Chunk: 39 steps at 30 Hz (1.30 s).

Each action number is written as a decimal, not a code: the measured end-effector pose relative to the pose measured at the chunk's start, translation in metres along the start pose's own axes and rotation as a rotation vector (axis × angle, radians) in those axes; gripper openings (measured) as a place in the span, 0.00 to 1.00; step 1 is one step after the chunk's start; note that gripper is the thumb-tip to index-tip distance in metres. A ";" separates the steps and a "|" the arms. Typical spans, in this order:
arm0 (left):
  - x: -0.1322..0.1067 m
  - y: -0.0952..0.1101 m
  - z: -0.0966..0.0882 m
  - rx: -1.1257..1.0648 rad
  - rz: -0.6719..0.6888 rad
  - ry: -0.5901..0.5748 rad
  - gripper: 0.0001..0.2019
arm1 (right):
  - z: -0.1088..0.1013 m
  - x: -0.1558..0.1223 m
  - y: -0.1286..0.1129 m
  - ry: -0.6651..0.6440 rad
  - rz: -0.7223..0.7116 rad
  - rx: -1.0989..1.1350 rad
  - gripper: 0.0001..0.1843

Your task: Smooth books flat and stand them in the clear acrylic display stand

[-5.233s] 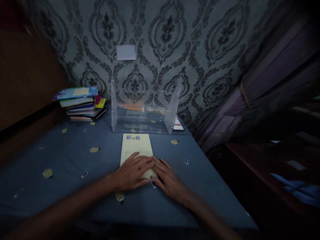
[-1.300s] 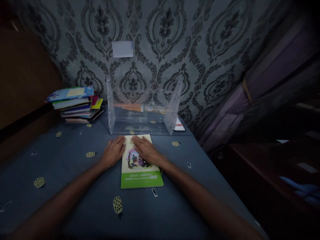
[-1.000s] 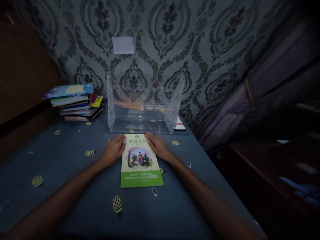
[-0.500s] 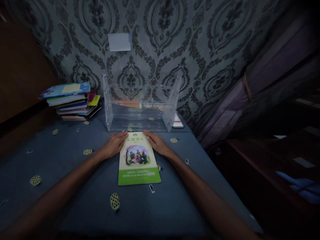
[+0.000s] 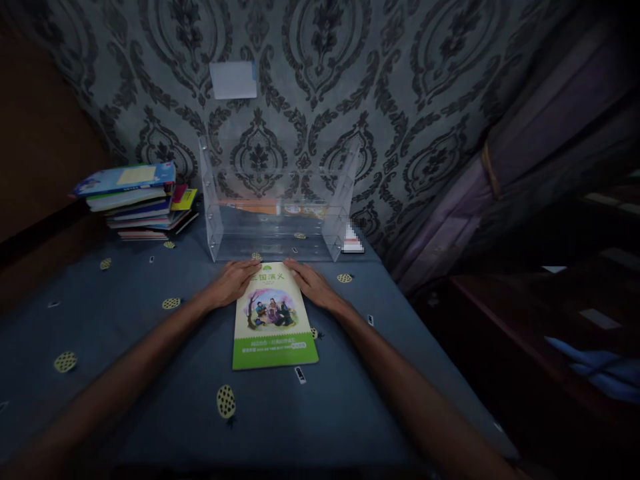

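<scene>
A thin book with a cream and green cover lies flat on the blue patterned tablecloth, its title end pointing away from me. Its cover carries a picture of several seated figures. My left hand holds the far left corner, fingertips over the edge near the title. On the opposite side, my right hand is closed on the far right corner. Both thumbs are hard to make out. Just beyond my fingertips stands a clear acrylic rack with tiered shelves.
A stack of books stands at the back left. Beside the rack's right side is a small white item, partly blurred out. A patterned wall bearing a white box rises behind. A tied purple curtain hangs at right, past the table's edge.
The whole view has shifted slightly, so everything appears a little further left and up. Both hands keep their places at the book's far corners.
</scene>
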<state>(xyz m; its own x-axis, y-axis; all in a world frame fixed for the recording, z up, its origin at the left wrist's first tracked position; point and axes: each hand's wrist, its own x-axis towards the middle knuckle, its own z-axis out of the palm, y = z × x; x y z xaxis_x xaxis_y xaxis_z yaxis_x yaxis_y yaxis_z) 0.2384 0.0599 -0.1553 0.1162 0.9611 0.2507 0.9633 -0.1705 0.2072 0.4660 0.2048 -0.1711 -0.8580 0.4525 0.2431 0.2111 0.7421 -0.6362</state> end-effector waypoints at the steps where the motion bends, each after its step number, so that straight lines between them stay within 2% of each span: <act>1: 0.000 0.000 0.000 0.005 0.002 -0.006 0.22 | 0.000 0.000 0.000 -0.001 -0.001 -0.005 0.25; 11: 0.011 0.010 0.003 -0.017 0.044 -0.109 0.26 | 0.002 0.002 0.003 0.018 -0.021 -0.012 0.25; 21: 0.018 0.056 0.003 -0.083 0.188 -0.178 0.23 | 0.004 0.003 0.005 0.037 -0.017 0.011 0.24; 26: 0.006 0.079 0.000 -0.141 0.251 -0.231 0.22 | 0.004 0.004 0.006 0.038 -0.007 0.003 0.25; 34: -0.029 0.126 -0.011 -0.286 0.410 -0.248 0.21 | 0.003 0.002 0.000 0.040 -0.024 0.013 0.25; 39: -0.047 0.141 -0.016 -0.300 0.470 -0.262 0.22 | 0.003 0.000 -0.003 0.050 -0.025 -0.003 0.25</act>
<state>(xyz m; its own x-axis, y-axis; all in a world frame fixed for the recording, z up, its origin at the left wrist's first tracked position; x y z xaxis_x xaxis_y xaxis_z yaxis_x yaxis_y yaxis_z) 0.3653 -0.0125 -0.1222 0.6038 0.7834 0.1474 0.6890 -0.6058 0.3977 0.4639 0.2011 -0.1708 -0.8384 0.4582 0.2952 0.1916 0.7547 -0.6274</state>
